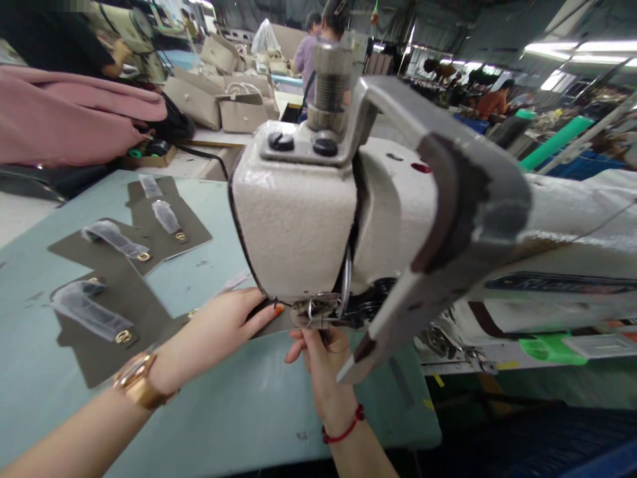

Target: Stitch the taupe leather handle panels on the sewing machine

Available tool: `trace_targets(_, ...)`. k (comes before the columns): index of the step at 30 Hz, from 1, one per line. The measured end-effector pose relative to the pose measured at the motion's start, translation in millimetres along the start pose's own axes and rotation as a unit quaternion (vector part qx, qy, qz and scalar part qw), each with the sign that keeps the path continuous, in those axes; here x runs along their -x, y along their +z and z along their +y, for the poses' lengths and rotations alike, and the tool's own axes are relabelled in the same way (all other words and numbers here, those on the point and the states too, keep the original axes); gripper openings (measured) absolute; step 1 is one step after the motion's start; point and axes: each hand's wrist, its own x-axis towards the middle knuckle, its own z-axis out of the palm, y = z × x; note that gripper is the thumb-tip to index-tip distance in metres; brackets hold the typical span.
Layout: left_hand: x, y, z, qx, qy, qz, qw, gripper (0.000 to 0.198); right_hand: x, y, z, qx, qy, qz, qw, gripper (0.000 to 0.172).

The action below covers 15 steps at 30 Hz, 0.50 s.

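A cream sewing machine (298, 219) fills the middle of the view, its head hiding the needle area. My left hand (223, 332), with a gold watch on the wrist, lies flat with fingers stretched out on a dark olive leather piece (169, 330) at the foot of the machine. My right hand (318, 348), with a red cord on the wrist, reaches up under the machine head, fingers curled near the metal presser parts (318, 311). What those fingers hold is hidden.
Several dark olive pieces with plastic-wrapped straps and gold rings (124, 242) lie on the pale green table (239, 411) to the left. A pink bag (64, 116) and beige handbags (223, 99) sit behind. Other people work far back. The table's edge runs near my arms.
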Motion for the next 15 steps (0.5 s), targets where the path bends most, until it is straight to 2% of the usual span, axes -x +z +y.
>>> trace_targets(1, 17, 7.4, 3, 0.004, -0.008, 0.021, 1.000, 0.024, 0, 0, 0, -0.001, -0.002, 0.000, 1.000, 0.044)
trace_targets(3, 51, 27.9, 13, 0.063, -0.038, 0.144, 0.987, 0.023, 1, 0, 0, 0.007, -0.007, 0.001, 1.000, 0.044)
trace_targets(4, 65, 40.2, 19, 0.119, -0.065, 0.168, 0.976, 0.017, 1, -1, 0, 0.013, -0.008, 0.001, 1.000, 0.045)
trace_targets(5, 76, 52.9, 26, 0.191, -0.090, 0.165, 0.963, 0.013, 1, 0, 0, 0.018, -0.008, 0.002, 1.000, 0.046)
trace_targets(6, 81, 65.1, 33, 0.276, -0.118, 0.134, 0.944, 0.016, 1, 0, 0, 0.016, -0.006, 0.002, 1.000, 0.046)
trace_targets(7, 81, 76.0, 40, 0.357, -0.156, 0.109, 0.915, 0.021, 0, 0, -1, 0.009, -0.001, 0.003, 1.000, 0.045)
trace_targets(9, 65, 90.6, 49, 0.497, -0.200, 0.073, 0.841, 0.036, 0, 1, -4, -0.008, 0.001, 0.005, 1.000, 0.043)
trace_targets(12, 28, 92.4, 52, 0.630, -0.225, 0.044, 0.742, 0.048, 0, 2, -10, 0.006, -0.018, 0.010, 1.000, 0.040)
trace_targets(13, 19, 89.6, 50, 0.650, -0.233, 0.032, 0.723, 0.047, 0, 1, -11, 0.016, -0.026, 0.010, 0.999, 0.039)
trace_targets(14, 13, 86.4, 48, 0.654, -0.243, 0.022, 0.716, 0.045, 1, 0, -12, 0.020, -0.031, 0.008, 0.999, 0.037)
trace_targets(15, 10, 83.7, 45, 0.643, -0.253, 0.019, 0.723, 0.043, 3, -2, -11, 0.019, -0.033, 0.002, 0.999, 0.036)
